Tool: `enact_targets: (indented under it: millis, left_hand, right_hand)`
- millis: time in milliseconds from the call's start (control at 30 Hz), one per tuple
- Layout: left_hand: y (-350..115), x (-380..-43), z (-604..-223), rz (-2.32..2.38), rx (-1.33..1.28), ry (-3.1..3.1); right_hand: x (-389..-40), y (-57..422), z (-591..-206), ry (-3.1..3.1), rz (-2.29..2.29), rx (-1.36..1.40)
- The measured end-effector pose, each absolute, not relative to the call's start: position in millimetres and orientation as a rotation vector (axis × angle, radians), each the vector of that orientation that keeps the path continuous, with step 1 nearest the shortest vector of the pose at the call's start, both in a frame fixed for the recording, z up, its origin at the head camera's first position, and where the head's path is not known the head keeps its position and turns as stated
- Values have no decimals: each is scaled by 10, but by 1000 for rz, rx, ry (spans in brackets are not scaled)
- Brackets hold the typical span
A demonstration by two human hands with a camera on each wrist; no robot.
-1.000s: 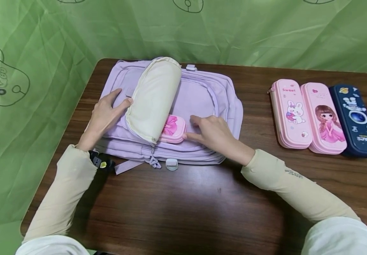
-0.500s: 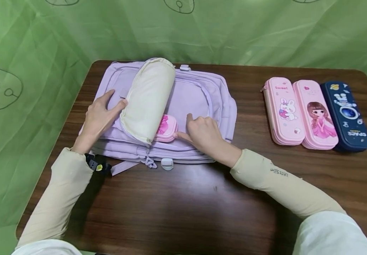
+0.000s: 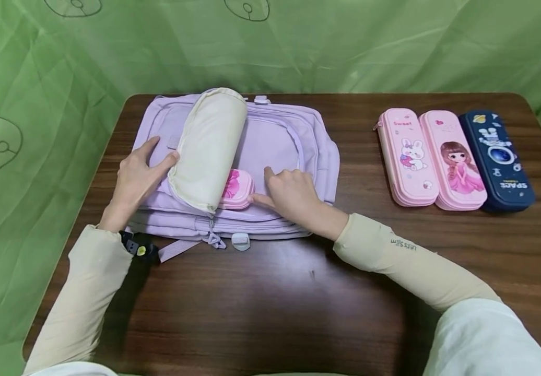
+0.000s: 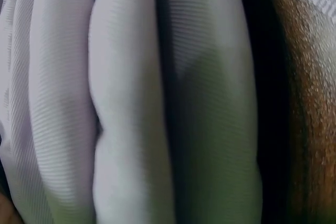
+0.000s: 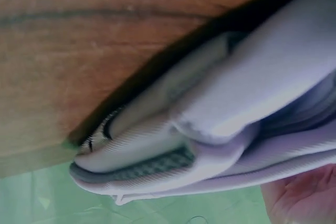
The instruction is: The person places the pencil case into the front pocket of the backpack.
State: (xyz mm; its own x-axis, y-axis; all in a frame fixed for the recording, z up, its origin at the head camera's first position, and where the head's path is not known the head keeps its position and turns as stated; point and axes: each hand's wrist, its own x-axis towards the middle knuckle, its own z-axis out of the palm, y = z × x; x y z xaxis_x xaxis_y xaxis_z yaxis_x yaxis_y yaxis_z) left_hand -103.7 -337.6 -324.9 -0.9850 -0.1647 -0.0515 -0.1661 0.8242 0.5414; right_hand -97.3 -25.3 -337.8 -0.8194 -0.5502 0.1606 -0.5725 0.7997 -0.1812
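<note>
A lilac backpack (image 3: 270, 141) lies flat on the table, its front pocket flap (image 3: 209, 151) turned back to show the cream lining. One end of a pink pencil case (image 3: 238, 189) pokes out from under that flap; its other end is hidden. My left hand (image 3: 139, 175) rests on the bag with fingers spread, thumb tip at the flap's left edge. With its thumb, my right hand (image 3: 294, 196) touches the protruding end of the case, the index finger pointing away. The left wrist view is filled by the bag's side folds (image 4: 126, 98). Part of my right palm (image 5: 302, 195) shows in the right wrist view.
To the right stand in a row a pink pencil case with a bunny (image 3: 409, 156), another with a doll (image 3: 454, 159) and a dark blue space one (image 3: 496, 159). A strap (image 3: 176, 249) hangs off the bag's near side. Green curtain (image 3: 322, 47) borders the wooden table (image 3: 275, 308).
The pink case has slid slightly further under the flap, pushed by my right thumb. My right fingers are more curled than before. The whole head view has shifted; my left hand stays on the bag.
</note>
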Motion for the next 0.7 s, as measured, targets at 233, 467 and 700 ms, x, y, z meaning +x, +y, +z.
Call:
enact_targets:
  millis: [233, 467, 700]
  left_hand:
    - [-3379, -1037, -3313, 866, -267, 3009]
    - [-3388, -1013, -3347, 866, -267, 3020]
    - [-3387, -1044, -3362, 861, -247, 3019]
  right_hand:
    - [-933, -12, -3256, -2866, 307, 930]
    - [-1047, 665, -3175, -2805, 396, 817]
    - [-1136, 1370, -3180, -2934, 328, 474]
